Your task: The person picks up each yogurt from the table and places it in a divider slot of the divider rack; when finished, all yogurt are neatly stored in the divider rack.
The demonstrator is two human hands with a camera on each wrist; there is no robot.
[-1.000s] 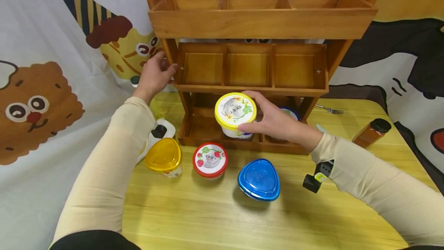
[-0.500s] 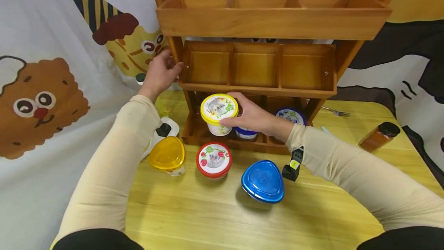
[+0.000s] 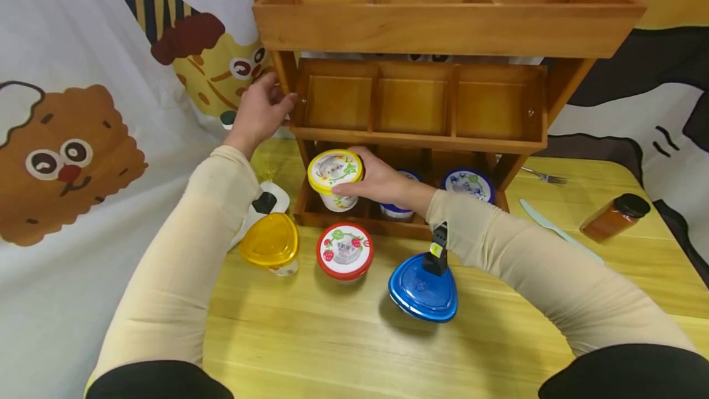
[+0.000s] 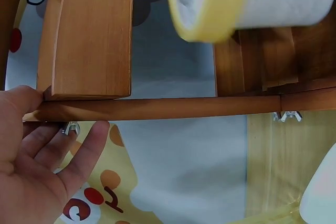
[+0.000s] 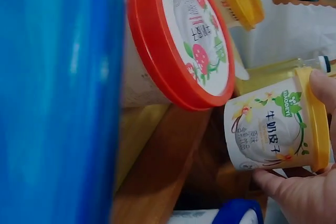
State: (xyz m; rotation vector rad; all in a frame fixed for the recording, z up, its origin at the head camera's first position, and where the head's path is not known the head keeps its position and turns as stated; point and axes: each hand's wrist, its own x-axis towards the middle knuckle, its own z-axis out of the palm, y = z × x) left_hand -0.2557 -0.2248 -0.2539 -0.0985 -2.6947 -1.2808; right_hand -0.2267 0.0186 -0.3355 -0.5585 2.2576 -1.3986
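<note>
My right hand [image 3: 382, 178] grips a round paper tub with a yellow lid [image 3: 335, 168], the thumb on its near side. The tub is upright, over the left compartment of the bottom shelf of a wooden three-tier rack [image 3: 443, 29]; whether it touches the shelf floor I cannot tell. In the right wrist view, fingers and thumb [image 5: 323, 90] lie around this tub [image 5: 273, 124]. My left hand [image 3: 260, 109] holds the rack's left side post at the middle tier, thumb on one side and fingers on the other [image 4: 86, 156]. Two blue-rimmed tubs [image 3: 469, 183] sit in the middle and right bottom compartments.
In front of the rack stand a red-lidded tub [image 3: 344, 251], a yellow-lidded three-cornered cup [image 3: 270, 239] and a blue-lidded one [image 3: 418, 291]. A jar [image 3: 615, 217], a pale knife [image 3: 559, 229] and a fork [image 3: 545, 175] lie at the right.
My right hand has carried the yellow-lidded tub left and slightly down, from the middle compartment to the left one. The blue-rimmed tubs show more. My left hand stays on the post.
</note>
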